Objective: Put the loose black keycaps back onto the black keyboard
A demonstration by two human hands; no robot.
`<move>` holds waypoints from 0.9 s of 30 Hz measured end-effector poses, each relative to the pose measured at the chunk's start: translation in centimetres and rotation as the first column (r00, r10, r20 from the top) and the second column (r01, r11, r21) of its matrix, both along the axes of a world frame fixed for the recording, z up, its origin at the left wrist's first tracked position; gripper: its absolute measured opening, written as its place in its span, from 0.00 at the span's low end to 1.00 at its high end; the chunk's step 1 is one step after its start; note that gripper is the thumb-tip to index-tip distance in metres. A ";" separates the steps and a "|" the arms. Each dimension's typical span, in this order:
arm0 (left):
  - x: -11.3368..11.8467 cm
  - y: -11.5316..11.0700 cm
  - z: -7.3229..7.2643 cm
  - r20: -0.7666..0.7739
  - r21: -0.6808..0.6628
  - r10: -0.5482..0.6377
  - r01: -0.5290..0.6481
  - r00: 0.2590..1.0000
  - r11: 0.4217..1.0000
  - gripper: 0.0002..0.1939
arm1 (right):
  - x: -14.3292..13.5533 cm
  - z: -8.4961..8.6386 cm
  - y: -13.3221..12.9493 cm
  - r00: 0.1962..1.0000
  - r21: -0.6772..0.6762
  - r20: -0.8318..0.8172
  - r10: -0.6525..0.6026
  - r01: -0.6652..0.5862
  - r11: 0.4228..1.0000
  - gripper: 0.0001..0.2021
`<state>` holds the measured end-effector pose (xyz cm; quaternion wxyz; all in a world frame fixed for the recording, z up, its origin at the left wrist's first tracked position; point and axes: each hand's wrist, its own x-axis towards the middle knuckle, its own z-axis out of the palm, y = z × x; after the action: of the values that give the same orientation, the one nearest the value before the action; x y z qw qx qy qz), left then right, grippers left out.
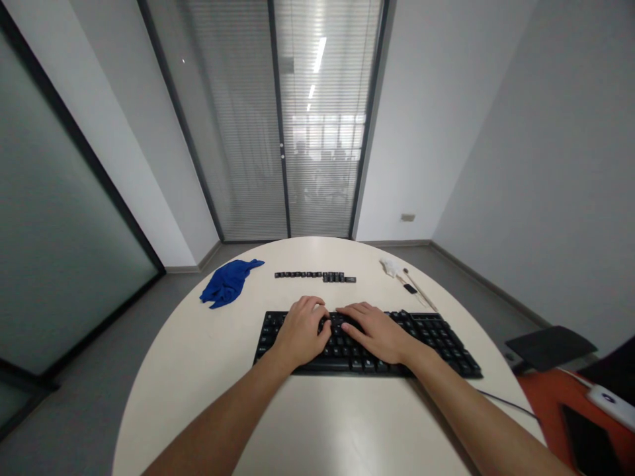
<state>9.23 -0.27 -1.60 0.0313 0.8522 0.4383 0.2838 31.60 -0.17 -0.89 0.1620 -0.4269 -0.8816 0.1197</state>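
A black keyboard [342, 365] lies across the near half of the round table, with keycaps absent from part of its upper rows. My left hand [303, 334] rests over its left-middle part, fingers curled and the thumb and index tips close together; whatever may be between them is too small to make out. On the middle keys, my right hand [380, 332] lies palm down with fingers stretched and the thumb apart. Beyond the keyboard, loose black keycaps [299, 274] stand in a row, with more keycaps [340, 277] in two short rows at its right end.
A crumpled blue cloth [228, 283] lies at the table's left. Toward the right are a white crumpled wad [389, 267], a thin stick-like tool [421, 291] and a small black piece [410, 289]. A cable [508, 400] runs off the right edge near an orange seat [540, 396].
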 end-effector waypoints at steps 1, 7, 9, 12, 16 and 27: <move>0.0 0.0 -0.1 0.000 -0.008 0.043 -0.043 0.999 0.999 0.04 | -0.1 0.0 0.1 1.000 0.003 0.004 -0.001 0.001 1.000 0.24; -0.1 0.1 -0.4 -0.066 -0.054 0.196 -0.199 0.978 0.978 0.05 | -0.9 0.4 2.7 0.995 -0.001 0.089 -0.056 0.056 0.998 0.17; -0.1 0.1 -0.4 -0.074 -0.053 0.196 -0.200 0.978 0.978 0.05 | -1.6 0.6 4.1 0.975 0.088 0.165 -0.147 0.134 0.987 0.14; -0.2 0.1 -0.4 -0.078 -0.052 0.193 -0.197 0.978 0.979 0.05 | -2.8 0.9 6.3 0.941 0.224 0.244 -0.237 0.183 0.957 0.12; -0.2 0.2 -0.4 -0.090 -0.051 0.192 -0.197 0.977 0.979 0.06 | -4.3 1.3 8.9 0.908 0.333 0.300 -0.293 0.188 0.924 0.14; -0.1 0.1 -0.2 -0.125 -0.047 0.212 -0.219 0.969 0.974 0.06 | -6.6 -0.1 11.7 0.921 0.323 0.317 -0.229 0.122 0.939 0.10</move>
<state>9.12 -0.16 -1.85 -0.0003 0.8136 0.5379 0.2206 24.98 11.56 -1.01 0.0752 -0.4901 -0.8618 -0.1070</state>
